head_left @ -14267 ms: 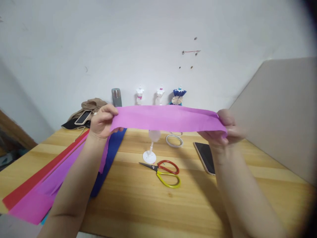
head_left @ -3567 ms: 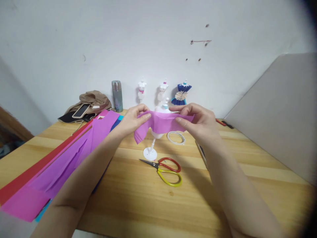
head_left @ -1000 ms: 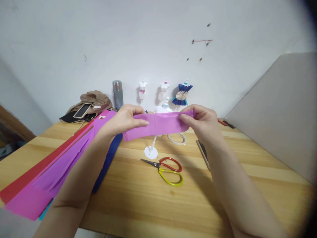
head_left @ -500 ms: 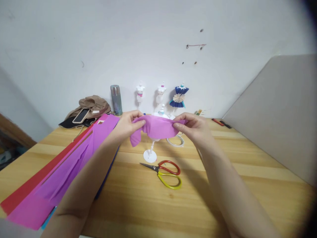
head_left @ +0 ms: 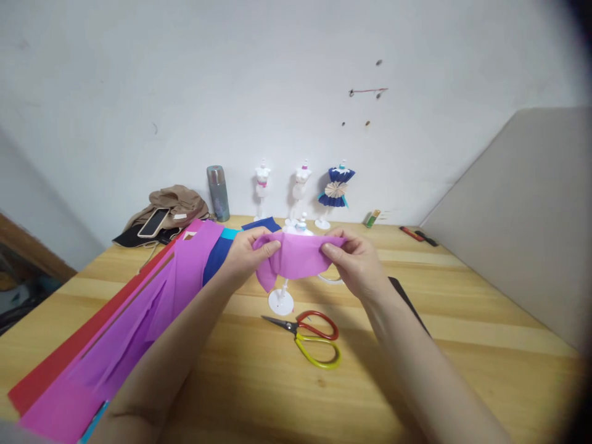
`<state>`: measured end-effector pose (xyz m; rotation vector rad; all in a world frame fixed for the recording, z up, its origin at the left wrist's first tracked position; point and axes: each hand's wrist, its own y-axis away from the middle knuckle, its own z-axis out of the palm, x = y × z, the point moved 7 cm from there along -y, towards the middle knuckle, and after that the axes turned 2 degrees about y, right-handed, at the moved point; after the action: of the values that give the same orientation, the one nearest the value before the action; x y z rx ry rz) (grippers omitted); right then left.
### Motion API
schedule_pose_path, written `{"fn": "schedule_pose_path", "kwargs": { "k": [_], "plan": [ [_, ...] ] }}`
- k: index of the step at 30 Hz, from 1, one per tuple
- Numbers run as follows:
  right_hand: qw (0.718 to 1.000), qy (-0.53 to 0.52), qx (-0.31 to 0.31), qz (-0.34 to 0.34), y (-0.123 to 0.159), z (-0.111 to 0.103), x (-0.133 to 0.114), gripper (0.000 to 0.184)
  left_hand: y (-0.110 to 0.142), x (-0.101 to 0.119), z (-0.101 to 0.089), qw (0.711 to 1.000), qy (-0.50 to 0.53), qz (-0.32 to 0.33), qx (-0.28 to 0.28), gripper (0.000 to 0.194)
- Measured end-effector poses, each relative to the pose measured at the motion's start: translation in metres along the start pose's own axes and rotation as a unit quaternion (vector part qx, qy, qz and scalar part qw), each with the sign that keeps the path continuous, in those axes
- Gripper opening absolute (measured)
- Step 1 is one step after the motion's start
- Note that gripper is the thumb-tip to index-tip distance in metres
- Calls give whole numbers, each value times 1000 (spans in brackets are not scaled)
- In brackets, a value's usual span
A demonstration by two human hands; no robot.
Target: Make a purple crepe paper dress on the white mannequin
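A strip of purple crepe paper (head_left: 303, 259) is stretched between my two hands. My left hand (head_left: 250, 254) pinches its left end between thumb and fingers, with a loose flap hanging below. My right hand (head_left: 355, 258) pinches the other end the same way. Just behind the strip stands a small white doll mannequin (head_left: 281, 302); its base and neck show, while the paper covers its torso. Whether the paper touches it I cannot tell. Nearer me lies a pair of scissors (head_left: 291, 327) with one red and one yellow handle, blades pointing left.
Long purple sheets (head_left: 139, 333) and a red sheet (head_left: 60, 370) lie on the left. Along the wall stand a flask (head_left: 218, 194), two white mannequins (head_left: 262, 185) and one dressed in blue (head_left: 337, 188). A phone (head_left: 154, 222) rests by brown cloth (head_left: 180, 203). A white roll (head_left: 330, 279) is partly hidden.
Both hands keep hold of the purple paper, which now hangs a little lower and flatter across the mannequin's front. The whole view has shifted slightly, so everything appears lower.
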<state>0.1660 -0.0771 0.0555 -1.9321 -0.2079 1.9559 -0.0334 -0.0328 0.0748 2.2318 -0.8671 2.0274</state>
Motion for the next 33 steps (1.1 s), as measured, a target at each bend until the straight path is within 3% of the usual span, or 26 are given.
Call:
{"fn": "schedule_pose_path", "kwargs": {
  "k": [9, 15, 21, 29, 33],
  "plan": [
    [998, 13, 17, -60, -1, 2, -11, 22, -1, -12, 9, 997, 70, -37, 6, 25],
    [998, 22, 35, -56, 3, 6, -12, 20, -6, -13, 9, 998, 42, -35, 18, 27],
    [991, 75, 52, -97, 7, 14, -19, 15, -15, -5, 9, 999, 37, -14, 2, 21],
    [988, 21, 92, -118, -33, 13, -12, 18, -50, 6, 5, 998, 2, 45, 36, 17],
    [989, 18, 108, -101, -50, 8, 3, 20, -69, -3, 8, 999, 18, 43, 27, 22]
  ]
}}
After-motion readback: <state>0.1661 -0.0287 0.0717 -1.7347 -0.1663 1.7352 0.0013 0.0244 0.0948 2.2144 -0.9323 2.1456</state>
